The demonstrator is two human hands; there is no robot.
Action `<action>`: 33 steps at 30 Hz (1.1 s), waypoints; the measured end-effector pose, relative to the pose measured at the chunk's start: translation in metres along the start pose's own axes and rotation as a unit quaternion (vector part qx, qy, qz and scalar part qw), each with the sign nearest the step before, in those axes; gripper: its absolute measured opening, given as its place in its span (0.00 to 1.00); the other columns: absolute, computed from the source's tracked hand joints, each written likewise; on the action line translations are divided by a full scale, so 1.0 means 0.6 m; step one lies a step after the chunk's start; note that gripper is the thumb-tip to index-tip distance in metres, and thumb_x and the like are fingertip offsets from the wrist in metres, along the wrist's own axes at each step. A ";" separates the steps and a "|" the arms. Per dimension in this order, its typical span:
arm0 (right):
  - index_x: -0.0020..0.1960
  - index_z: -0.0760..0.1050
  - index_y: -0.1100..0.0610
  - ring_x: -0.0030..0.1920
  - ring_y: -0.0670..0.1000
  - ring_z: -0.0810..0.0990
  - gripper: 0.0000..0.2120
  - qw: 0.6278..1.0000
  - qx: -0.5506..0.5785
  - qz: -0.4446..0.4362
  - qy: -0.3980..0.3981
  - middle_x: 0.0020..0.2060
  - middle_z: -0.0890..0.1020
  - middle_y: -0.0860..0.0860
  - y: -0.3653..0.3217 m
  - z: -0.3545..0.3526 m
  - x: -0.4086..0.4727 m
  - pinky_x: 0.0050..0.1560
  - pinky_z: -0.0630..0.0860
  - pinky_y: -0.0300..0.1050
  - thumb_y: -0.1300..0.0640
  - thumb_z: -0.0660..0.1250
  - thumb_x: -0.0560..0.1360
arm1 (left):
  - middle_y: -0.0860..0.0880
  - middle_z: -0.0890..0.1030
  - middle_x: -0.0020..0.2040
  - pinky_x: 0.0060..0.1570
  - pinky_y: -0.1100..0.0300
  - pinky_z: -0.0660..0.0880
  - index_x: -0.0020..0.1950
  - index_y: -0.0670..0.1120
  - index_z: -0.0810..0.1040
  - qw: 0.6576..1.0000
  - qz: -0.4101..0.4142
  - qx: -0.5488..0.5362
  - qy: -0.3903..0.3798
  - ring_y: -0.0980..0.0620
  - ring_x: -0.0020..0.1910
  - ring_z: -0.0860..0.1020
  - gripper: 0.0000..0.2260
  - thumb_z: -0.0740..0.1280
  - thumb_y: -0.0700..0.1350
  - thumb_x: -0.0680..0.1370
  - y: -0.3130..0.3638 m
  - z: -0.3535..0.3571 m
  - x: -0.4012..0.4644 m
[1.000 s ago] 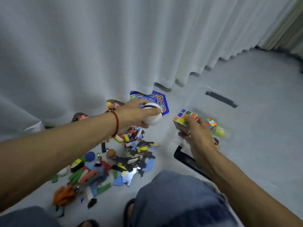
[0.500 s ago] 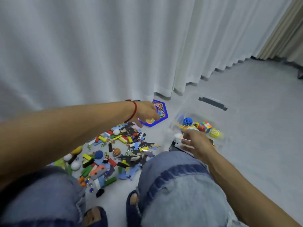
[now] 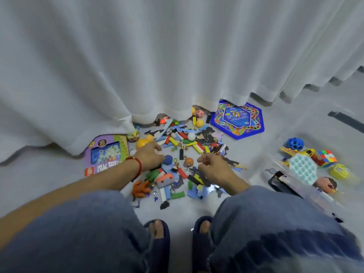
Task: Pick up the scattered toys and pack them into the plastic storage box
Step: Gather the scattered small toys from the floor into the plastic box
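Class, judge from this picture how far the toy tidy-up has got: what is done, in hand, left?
Done: the clear plastic storage box holds a multicoloured puzzle cube and blue holed ball. In hand: nothing clearly gripped; left hand and right hand reach over the pile. Left: most blocks, the blue hexagonal game board.

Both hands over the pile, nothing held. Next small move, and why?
Probably close the left hand on the yellow ball: its fingers already lie against it. The right hand hovers loosely curled, and the box at right has room.
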State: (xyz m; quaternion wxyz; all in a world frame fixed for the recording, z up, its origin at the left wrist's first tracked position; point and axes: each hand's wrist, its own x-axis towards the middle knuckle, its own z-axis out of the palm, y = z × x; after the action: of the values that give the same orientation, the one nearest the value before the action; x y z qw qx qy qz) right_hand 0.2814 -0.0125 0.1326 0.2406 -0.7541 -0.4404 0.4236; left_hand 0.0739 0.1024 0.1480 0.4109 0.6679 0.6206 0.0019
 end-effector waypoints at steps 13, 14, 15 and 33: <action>0.70 0.70 0.54 0.62 0.61 0.73 0.25 0.926 -0.320 -0.192 -0.063 0.64 0.74 0.56 0.002 0.173 0.224 0.57 0.75 0.57 0.56 0.68 0.74 | 0.40 0.69 0.69 0.61 0.45 0.72 0.69 0.48 0.71 0.972 0.075 0.170 0.146 0.37 0.66 0.68 0.24 0.69 0.41 0.73 -0.175 0.018 0.205; 0.71 0.69 0.53 0.63 0.61 0.73 0.26 0.918 -0.335 -0.204 -0.054 0.66 0.74 0.55 0.003 0.181 0.237 0.58 0.74 0.57 0.57 0.67 0.74 | 0.40 0.65 0.73 0.65 0.44 0.69 0.73 0.49 0.67 0.966 0.091 0.195 0.143 0.38 0.70 0.65 0.28 0.69 0.41 0.73 -0.176 0.019 0.221; 0.72 0.69 0.52 0.64 0.61 0.72 0.27 0.911 -0.348 -0.217 -0.048 0.67 0.73 0.55 0.004 0.187 0.250 0.58 0.73 0.56 0.58 0.67 0.74 | 0.40 0.63 0.75 0.67 0.44 0.67 0.75 0.50 0.65 0.961 0.103 0.216 0.139 0.38 0.72 0.62 0.31 0.69 0.41 0.73 -0.176 0.020 0.235; 0.57 0.75 0.62 0.38 0.60 0.83 0.13 0.869 0.453 0.197 -0.037 0.44 0.82 0.63 -0.036 0.080 0.147 0.39 0.82 0.51 0.54 0.57 0.83 | 0.48 0.74 0.57 0.50 0.57 0.74 0.65 0.53 0.74 0.978 0.110 -0.136 0.112 0.50 0.50 0.75 0.22 0.74 0.51 0.72 -0.024 0.052 0.101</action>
State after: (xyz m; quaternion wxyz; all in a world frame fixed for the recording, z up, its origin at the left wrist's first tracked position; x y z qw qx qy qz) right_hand 0.2530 0.0741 0.0857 0.4511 -0.6174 -0.0512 0.6424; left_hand 0.0918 0.1339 0.0888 0.4233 0.6655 0.5791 0.2061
